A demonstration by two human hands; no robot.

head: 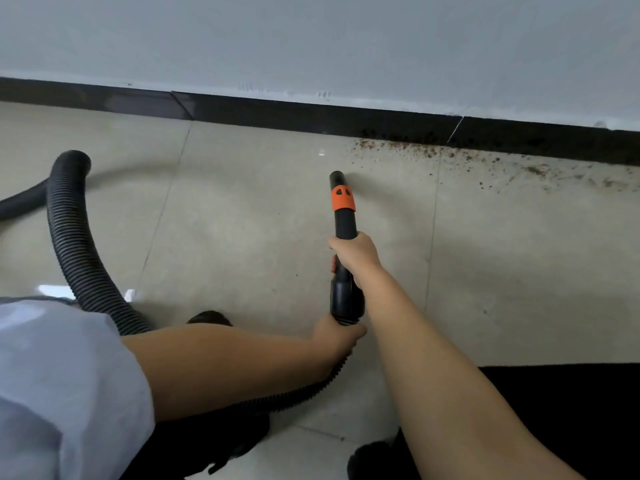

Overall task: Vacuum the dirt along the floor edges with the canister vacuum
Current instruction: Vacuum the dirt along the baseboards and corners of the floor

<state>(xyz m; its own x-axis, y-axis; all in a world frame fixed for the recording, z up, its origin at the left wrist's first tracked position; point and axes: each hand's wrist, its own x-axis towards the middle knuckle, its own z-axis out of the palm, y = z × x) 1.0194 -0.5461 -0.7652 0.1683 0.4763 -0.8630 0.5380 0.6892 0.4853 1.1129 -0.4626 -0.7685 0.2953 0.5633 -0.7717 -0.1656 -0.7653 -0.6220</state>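
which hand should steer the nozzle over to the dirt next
Right hand: it grips the wand nearest the nozzle tip, on the dirt side. The left hand holds the hose end.

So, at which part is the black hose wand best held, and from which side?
Grip the wand on its plain black tube below the orange collar, coming from the near end: the right hand holds there, the left hand steadies the hose joint.

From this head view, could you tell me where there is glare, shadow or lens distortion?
Head view: small bright glare patches on the floor tiles beside the hose; a soft shadow trails right of the nozzle; the wide lens bows the black baseboard; the dirt looks slightly soft.
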